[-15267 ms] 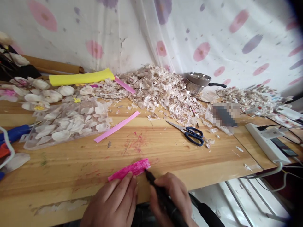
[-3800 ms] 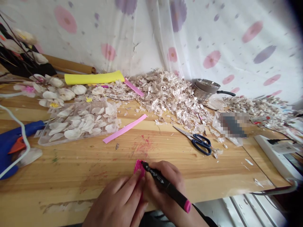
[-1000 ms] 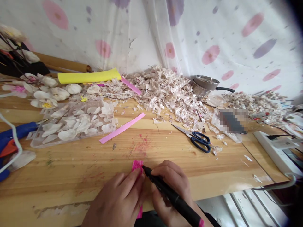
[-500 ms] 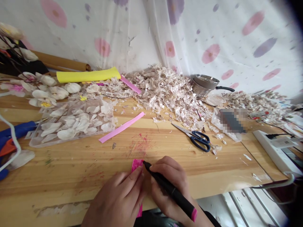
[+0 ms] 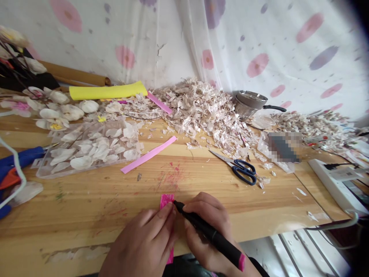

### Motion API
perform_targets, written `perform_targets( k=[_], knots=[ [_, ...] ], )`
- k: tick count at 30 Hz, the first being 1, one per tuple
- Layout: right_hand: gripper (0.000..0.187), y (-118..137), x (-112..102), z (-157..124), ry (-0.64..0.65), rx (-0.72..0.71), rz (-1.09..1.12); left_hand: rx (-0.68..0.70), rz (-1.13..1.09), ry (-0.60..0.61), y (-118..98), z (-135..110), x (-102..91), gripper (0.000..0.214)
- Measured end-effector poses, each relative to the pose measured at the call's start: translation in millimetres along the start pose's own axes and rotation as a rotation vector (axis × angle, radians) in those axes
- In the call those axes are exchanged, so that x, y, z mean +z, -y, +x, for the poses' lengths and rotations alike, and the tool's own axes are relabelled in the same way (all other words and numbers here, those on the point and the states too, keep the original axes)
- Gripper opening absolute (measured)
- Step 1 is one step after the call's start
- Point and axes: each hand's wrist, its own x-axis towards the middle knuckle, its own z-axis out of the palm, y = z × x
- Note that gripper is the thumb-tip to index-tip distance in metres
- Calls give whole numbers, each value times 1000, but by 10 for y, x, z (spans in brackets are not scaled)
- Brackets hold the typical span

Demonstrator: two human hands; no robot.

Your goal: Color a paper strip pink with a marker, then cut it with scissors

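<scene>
A strip of bright pink crepe paper (image 5: 166, 201) stands lengthwise on the wooden table, and its lower end (image 5: 170, 256) shows below my left hand (image 5: 141, 242). My left fingers pinch it near the table's front edge. My right hand (image 5: 208, 231) grips a black marker (image 5: 211, 234) with a pink end. The marker's tip rests at the strip's right edge, close to my left fingertips. The middle of the strip is hidden behind my left fingers.
Farther back lie a pink paper strip (image 5: 148, 154), a tray of white petals (image 5: 86, 154), black-handled scissors (image 5: 240, 171) and a large heap of petal scraps (image 5: 198, 115). A blue glue gun (image 5: 20, 161) is at the left, and a power strip (image 5: 331, 179) is at the right.
The pink strip, crosswise on the table in the oldest frame, now runs toward me under my left fingers. In the last second, the marker has shifted only slightly along its edge.
</scene>
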Motion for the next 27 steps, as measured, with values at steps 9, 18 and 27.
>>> perform_targets(
  k=[9, 18, 27],
  knots=[
    [23, 13, -5, 27, 12, -1, -14, 11, 20, 20, -7, -60, 19, 42],
    [22, 7, -12, 15, 12, 31, -17, -19, 18, 45, -2, -88, 31, 40],
    [22, 3, 3, 19, -3, 67, -31, -6, 17, 21, -3, -88, 28, 39]
  ],
)
